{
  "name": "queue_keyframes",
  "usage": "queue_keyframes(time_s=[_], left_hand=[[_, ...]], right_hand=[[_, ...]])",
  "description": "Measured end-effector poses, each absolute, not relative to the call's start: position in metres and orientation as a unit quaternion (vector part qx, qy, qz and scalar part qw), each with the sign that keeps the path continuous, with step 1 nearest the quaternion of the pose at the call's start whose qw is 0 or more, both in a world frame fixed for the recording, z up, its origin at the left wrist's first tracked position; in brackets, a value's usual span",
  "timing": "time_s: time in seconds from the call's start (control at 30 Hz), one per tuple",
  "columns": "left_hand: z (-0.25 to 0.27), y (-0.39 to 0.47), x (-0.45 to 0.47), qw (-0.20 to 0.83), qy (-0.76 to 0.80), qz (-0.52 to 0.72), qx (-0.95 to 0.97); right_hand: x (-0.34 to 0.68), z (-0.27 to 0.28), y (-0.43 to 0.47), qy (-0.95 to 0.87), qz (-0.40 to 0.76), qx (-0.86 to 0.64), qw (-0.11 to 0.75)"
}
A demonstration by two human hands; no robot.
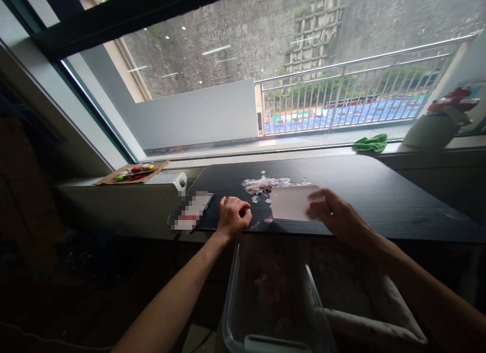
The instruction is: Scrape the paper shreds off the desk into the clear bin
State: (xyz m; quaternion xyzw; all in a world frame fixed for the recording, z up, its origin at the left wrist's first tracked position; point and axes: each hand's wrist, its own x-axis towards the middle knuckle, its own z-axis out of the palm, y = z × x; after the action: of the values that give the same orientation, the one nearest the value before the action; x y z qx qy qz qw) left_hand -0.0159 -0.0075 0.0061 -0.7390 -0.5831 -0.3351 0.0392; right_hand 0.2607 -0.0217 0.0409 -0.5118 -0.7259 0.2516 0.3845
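Note:
My right hand (326, 207) grips a pale, stiff-looking sheet of paper (290, 202) by its right side; the fingers are slightly blurred. The sheet stands tilted over the front part of the dark table (379, 201). Just behind its left end lies a heap of small pale paper scraps (266, 183), partly covered by it. At the table's front edge, to the left of the sheet, rests my left hand (232, 215), its fingers curled and thumb meeting the forefinger in a ring that shows nothing inside. Below the edge stands a clear plastic bin (230, 312) with some pale and reddish bits inside.
A blurred-out phone (192, 211) lies at the table's left corner. Left of it, a radiator (125, 204) carries brown cardboard with colourful items (136, 172). A green cloth (371, 143) and a whitish container (431, 129) sit on the windowsill.

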Motion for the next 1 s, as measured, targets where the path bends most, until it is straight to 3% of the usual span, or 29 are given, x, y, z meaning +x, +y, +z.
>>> queue_keyframes(time_s=[0.43,1.0], left_hand=[[0.006,-0.009,-0.014,0.053,-0.579,-0.329,-0.744],[0.005,-0.008,-0.015,0.057,-0.573,-0.332,-0.747]], right_hand=[[0.261,0.029,-0.009,-0.703,0.255,-0.534,0.395],[0.256,0.018,-0.002,-0.656,0.37,-0.521,0.401]])
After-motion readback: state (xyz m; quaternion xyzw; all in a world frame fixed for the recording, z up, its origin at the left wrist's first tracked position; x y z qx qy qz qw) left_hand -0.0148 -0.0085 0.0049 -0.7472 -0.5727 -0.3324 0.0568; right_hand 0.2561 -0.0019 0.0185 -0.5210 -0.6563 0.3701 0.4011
